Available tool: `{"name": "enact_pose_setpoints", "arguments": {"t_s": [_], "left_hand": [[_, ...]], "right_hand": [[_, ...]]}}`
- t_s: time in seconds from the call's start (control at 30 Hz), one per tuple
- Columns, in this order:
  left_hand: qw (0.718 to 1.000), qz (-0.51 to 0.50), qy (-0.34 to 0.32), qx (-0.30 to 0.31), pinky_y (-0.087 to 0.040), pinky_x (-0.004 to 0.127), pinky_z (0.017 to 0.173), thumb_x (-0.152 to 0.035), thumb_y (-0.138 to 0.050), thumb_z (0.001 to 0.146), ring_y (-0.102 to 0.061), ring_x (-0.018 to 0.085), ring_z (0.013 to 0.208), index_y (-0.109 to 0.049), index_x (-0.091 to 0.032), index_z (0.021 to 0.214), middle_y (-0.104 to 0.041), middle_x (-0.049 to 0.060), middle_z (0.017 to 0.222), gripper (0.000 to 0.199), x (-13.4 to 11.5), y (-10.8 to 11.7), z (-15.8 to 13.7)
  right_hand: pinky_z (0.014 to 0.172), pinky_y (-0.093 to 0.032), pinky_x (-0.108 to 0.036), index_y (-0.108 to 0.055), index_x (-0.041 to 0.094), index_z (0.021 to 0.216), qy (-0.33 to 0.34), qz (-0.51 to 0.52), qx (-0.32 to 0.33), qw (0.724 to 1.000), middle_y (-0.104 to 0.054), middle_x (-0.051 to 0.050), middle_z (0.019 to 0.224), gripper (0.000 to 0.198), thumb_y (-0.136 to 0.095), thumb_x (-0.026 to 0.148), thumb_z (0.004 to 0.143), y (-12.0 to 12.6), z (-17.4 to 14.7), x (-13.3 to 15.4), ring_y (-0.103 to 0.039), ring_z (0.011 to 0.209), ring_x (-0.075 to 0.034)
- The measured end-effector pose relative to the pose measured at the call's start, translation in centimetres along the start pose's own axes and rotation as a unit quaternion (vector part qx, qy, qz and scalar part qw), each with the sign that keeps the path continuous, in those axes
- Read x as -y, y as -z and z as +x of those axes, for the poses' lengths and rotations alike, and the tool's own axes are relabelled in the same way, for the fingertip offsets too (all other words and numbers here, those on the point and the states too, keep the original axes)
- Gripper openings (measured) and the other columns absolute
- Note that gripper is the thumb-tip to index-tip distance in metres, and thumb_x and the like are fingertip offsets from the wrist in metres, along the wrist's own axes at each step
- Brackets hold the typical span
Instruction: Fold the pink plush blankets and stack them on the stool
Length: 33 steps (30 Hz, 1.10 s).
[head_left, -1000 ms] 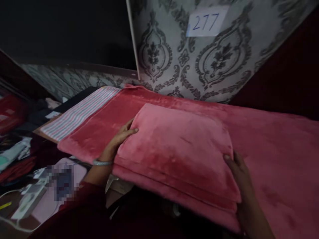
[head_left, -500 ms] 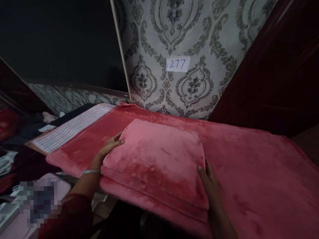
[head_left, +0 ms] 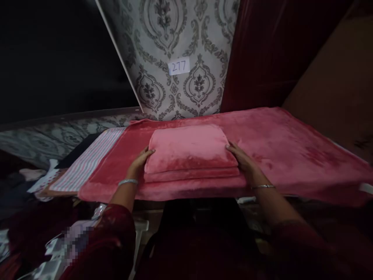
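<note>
A folded pink plush cloth (head_left: 189,146), several layers thick, lies flat in the middle with its folded edges towards me. My left hand (head_left: 140,160) grips its left side, thumb on top and the other fingers partly hidden along the edge. On the opposite side my right hand (head_left: 241,156) holds the cloth the same way, thumb at the upper surface. Beneath it spreads a larger pink plush blanket (head_left: 285,144) that covers the table and hangs over its front edge.
Left of the blanket lies a striped cloth (head_left: 90,159). A large black screen (head_left: 58,58) stands behind, beside patterned wallpaper (head_left: 175,93) with a paper label (head_left: 178,66) reading 277. A dark red panel (head_left: 256,58) rises at the back right. Clutter fills the lower left.
My view has swung to the right and drawn back. The folded cloth now sits squarer to me, and both hands remain at its sides.
</note>
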<state>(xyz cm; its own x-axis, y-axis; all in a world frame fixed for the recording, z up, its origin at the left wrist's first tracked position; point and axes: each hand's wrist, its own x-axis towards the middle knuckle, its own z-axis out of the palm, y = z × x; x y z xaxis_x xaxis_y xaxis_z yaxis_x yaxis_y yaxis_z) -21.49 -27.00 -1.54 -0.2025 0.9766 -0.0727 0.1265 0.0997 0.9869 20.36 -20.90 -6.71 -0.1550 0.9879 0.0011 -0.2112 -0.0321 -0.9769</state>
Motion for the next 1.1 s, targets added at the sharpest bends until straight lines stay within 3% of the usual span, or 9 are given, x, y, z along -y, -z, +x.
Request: {"name": "enact_pose_setpoints", "arguments": {"t_s": [0.1, 0.23, 0.33, 0.43, 0.57, 0.7, 0.83, 0.97, 1.1], "left_hand": [[1.0, -0.004, -0.002, 0.02, -0.044, 0.046, 0.115, -0.051, -0.08, 0.067, -0.056, 0.034, 0.135, -0.065, -0.025, 0.134, -0.07, 0.009, 0.131, 0.073, 0.1, 0.5, -2.3], [0.998, 0.034, 0.019, -0.054, -0.038, 0.047, 0.119, -0.054, -0.086, 0.061, -0.042, 0.035, 0.146, -0.058, -0.028, 0.14, -0.063, 0.01, 0.141, 0.087, 1.4, 0.8, -3.9], [0.997, 0.027, 0.002, -0.079, -0.044, 0.046, 0.114, -0.053, -0.086, 0.062, -0.053, 0.035, 0.135, -0.054, -0.023, 0.137, -0.064, 0.013, 0.135, 0.087, 2.7, 0.5, -3.9], [0.985, 0.057, -0.058, -0.152, -0.049, 0.044, 0.105, -0.053, -0.077, 0.071, -0.062, 0.03, 0.117, -0.056, -0.019, 0.121, -0.066, 0.012, 0.123, 0.064, 3.9, -0.1, -4.2], [0.936, 0.135, -0.154, -0.287, -0.053, 0.04, 0.088, -0.05, -0.072, 0.075, -0.062, 0.022, 0.09, -0.055, -0.02, 0.103, -0.063, 0.006, 0.101, 0.044, 5.5, -0.7, -5.4], [0.909, 0.176, -0.223, -0.305, -0.052, 0.038, 0.082, -0.05, -0.069, 0.074, -0.059, 0.02, 0.085, -0.056, -0.02, 0.097, -0.06, 0.005, 0.099, 0.039, 6.9, -1.0, -6.3], [0.899, 0.189, -0.259, -0.297, -0.051, 0.039, 0.088, -0.048, -0.067, 0.076, -0.06, 0.022, 0.092, -0.058, -0.021, 0.09, -0.061, 0.006, 0.097, 0.032, 8.0, -1.1, -6.7], [0.896, 0.184, -0.266, -0.304, -0.05, 0.039, 0.092, -0.045, -0.066, 0.079, -0.061, 0.023, 0.101, -0.054, -0.022, 0.08, -0.062, 0.008, 0.1, 0.026, 8.7, -1.4, -7.2], [0.874, 0.186, -0.287, -0.346, -0.048, 0.041, 0.098, -0.041, -0.067, 0.082, -0.058, 0.025, 0.114, -0.052, -0.023, 0.085, -0.06, 0.01, 0.112, 0.023, 9.3, -2.0, -7.7]], "right_hand": [[0.107, -0.05, -0.05, -0.065, 0.029, 0.128, -0.031, -0.006, 0.018, 0.999, -0.073, -0.002, 0.127, 0.062, -0.078, 0.04, 0.069, -0.3, -1.6, 0.7, -0.065, 0.12, -0.032], [0.113, -0.044, -0.049, -0.065, 0.029, 0.128, -0.019, -0.06, 0.02, 0.998, -0.071, -0.002, 0.13, 0.064, -0.08, 0.041, 0.067, -0.4, -2.7, 0.7, -0.06, 0.128, -0.031], [0.116, -0.04, -0.049, -0.064, 0.029, 0.13, 0.012, -0.094, 0.006, 0.995, -0.067, -0.002, 0.137, 0.066, -0.079, 0.047, 0.068, -0.2, -3.1, 0.0, -0.055, 0.134, -0.031], [0.118, -0.036, -0.046, -0.062, 0.029, 0.131, 0.042, -0.117, -0.03, 0.992, -0.062, -0.003, 0.143, 0.067, -0.076, 0.057, 0.072, 0.3, -3.6, -1.1, -0.051, 0.136, -0.029], [0.114, -0.039, -0.046, -0.062, 0.024, 0.128, 0.12, -0.151, -0.098, 0.976, -0.065, -0.007, 0.136, 0.068, -0.07, 0.067, 0.075, 1.0, -4.7, -2.9, -0.056, 0.128, -0.028], [0.105, -0.046, -0.048, -0.068, 0.019, 0.112, 0.174, -0.166, -0.172, 0.955, -0.072, -0.01, 0.116, 0.06, -0.066, 0.068, 0.077, 0.7, -5.5, -4.1, -0.064, 0.11, -0.028], [0.108, -0.044, -0.047, -0.073, 0.018, 0.104, 0.219, -0.17, -0.212, 0.937, -0.072, -0.012, 0.118, 0.052, -0.061, 0.063, 0.081, 0.5, -5.9, -4.5, -0.062, 0.114, -0.027], [0.11, -0.042, -0.049, -0.077, 0.019, 0.101, 0.174, -0.181, -0.189, 0.95, -0.075, -0.009, 0.114, 0.052, -0.063, 0.065, 0.079, 1.8, -5.7, -5.0, -0.063, 0.114, -0.029], [0.11, -0.042, -0.048, -0.08, 0.021, 0.095, 0.104, -0.193, -0.163, 0.962, -0.076, -0.009, 0.111, 0.053, -0.067, 0.068, 0.074, 3.2, -5.2, -5.1, -0.063, 0.114, -0.03]]}}
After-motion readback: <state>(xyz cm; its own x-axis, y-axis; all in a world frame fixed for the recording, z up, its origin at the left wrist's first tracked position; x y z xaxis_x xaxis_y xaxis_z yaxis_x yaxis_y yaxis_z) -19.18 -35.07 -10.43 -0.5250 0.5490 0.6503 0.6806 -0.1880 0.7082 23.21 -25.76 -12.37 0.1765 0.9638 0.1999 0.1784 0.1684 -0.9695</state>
